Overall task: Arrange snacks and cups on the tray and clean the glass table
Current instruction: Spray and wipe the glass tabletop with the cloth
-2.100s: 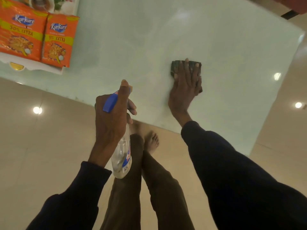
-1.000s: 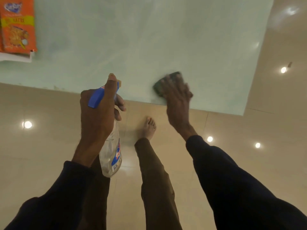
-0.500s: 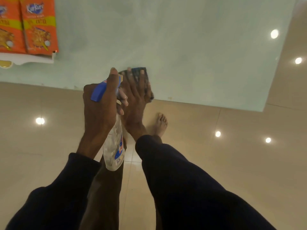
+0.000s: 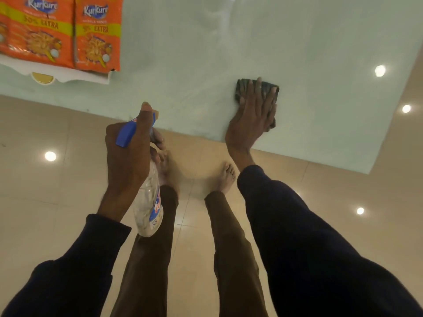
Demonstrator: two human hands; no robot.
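My right hand (image 4: pixel 253 113) lies flat, fingers straight, pressing a dark folded cloth (image 4: pixel 268 86) onto the pale green glass bench (image 4: pixel 229 42) near its front edge. My left hand (image 4: pixel 128 156) grips a clear plastic spray bottle with a blue trigger (image 4: pixel 148 209), held just off that edge. Two orange snack packets (image 4: pixel 97 35) lie on a white tray (image 4: pixel 87 77) at the bench's far left.

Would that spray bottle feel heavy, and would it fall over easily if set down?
Probably light: the clear bottle looks nearly empty. Held by its neck in the left hand, it hangs without sagging, so it is likely stiff plastic. Tall, narrow and top-heavy with the trigger head, it might tip if nudged.
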